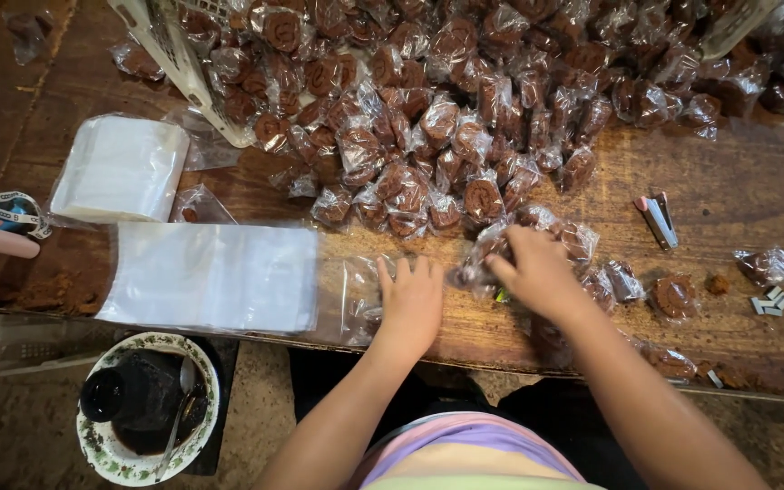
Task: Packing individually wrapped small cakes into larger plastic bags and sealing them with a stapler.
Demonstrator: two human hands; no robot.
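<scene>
Two hands work at the wooden table's (737,195) near edge: the left hand (410,299) lies flat, released, on an empty clear bag (360,295), while the right hand (537,268) pinches a wrapped brown sweet (481,259) just beside it. Bagging seems underway; next, the bag's mouth needs opening.

Wooden table (737,195) bears wrapped sweets (465,145), perhaps staples (770,301)

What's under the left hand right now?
The left hand lies flat on a clear plastic bag on the wooden table. Brown pieces show through the bag by the wrist; whatever sits under the palm is covered.
</scene>
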